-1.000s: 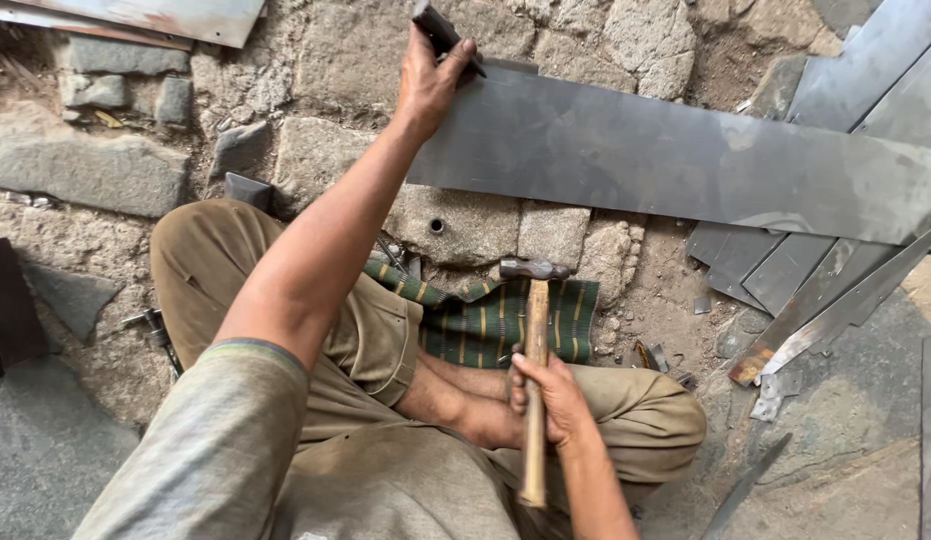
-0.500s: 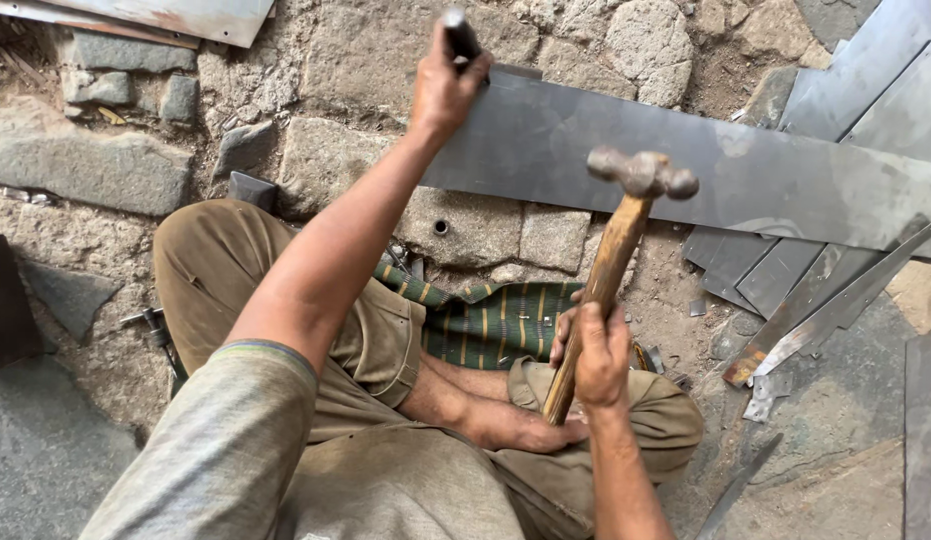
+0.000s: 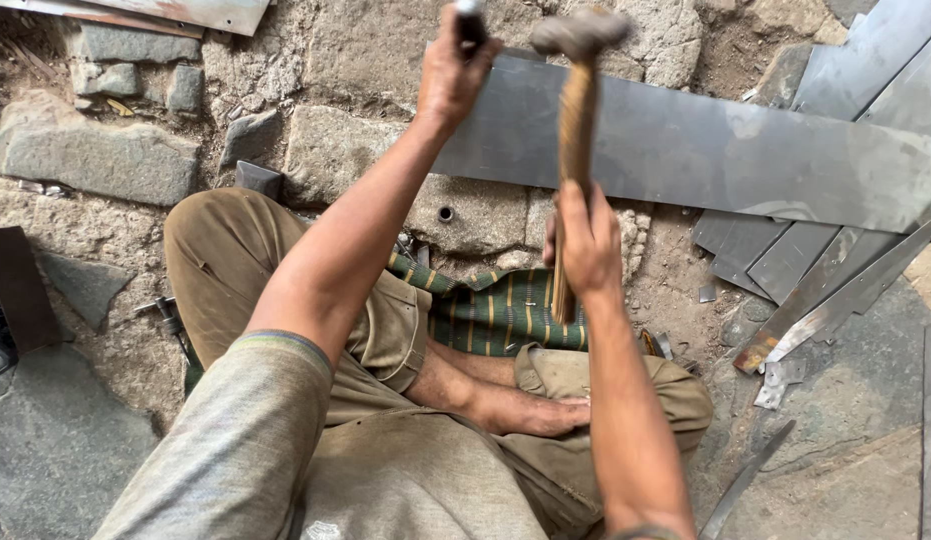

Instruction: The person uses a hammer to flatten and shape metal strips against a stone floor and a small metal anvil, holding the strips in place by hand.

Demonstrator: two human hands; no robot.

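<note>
A rough floor of grey stone blocks (image 3: 95, 160) fills the view, with the person sitting cross-legged on it in khaki trousers (image 3: 235, 260). Across the upper right lies a long flat grey sheet of metal (image 3: 745, 150), its left end under the raised hands; narrower grey metal strips (image 3: 835, 285) lie fanned out just beside and below it on the right. A green cloth with yellow stripes (image 3: 495, 310) is spread on the ground between the knees. The wooden-handled hammer with a grey steel head (image 3: 575, 110) stands nearly upright, head at the top edge of the frame above the sheet. The right hand (image 3: 585, 245) is closed around the lower part of its handle. The left hand (image 3: 450, 70) is clenched around a short dark metal punch (image 3: 472, 20), held over the sheet's left end, just beside the hammer head.
</note>
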